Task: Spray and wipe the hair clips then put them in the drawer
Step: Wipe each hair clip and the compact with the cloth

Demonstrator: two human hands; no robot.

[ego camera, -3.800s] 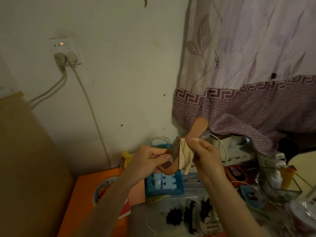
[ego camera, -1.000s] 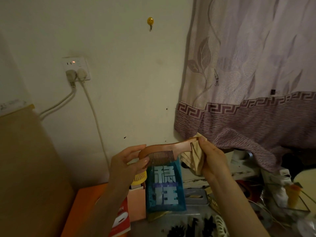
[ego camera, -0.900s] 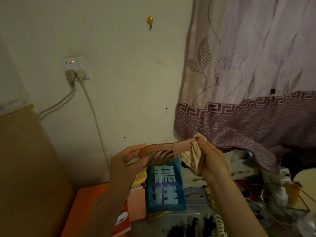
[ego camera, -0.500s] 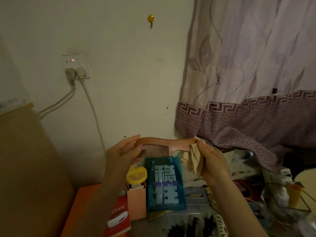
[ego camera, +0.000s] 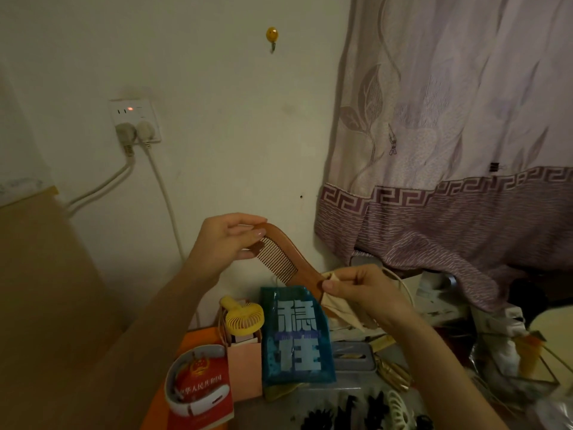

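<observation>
Since half a second earlier, the wooden comb [ego camera: 285, 259] had tipped from level to slanting down toward my right, my left hand [ego camera: 228, 240] pinching its upper end and my right hand [ego camera: 361, 290] pinching the beige cloth [ego camera: 339, 308] round its lower end. Left to right below sat one pink paper bag [ego camera: 245, 367] holding one yellow fan [ego camera: 243, 318], then one blue bag [ego camera: 297, 336]. Several black hair clips [ego camera: 344, 411] and one white one [ego camera: 398, 409] lay at the bottom edge.

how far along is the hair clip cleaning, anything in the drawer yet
Done: nothing shows as finished; no drawer is in view. In hand: the left hand holds a wooden comb while the right hand wipes its handle with a cloth. Left: the black hair clips lie on the table.
</observation>
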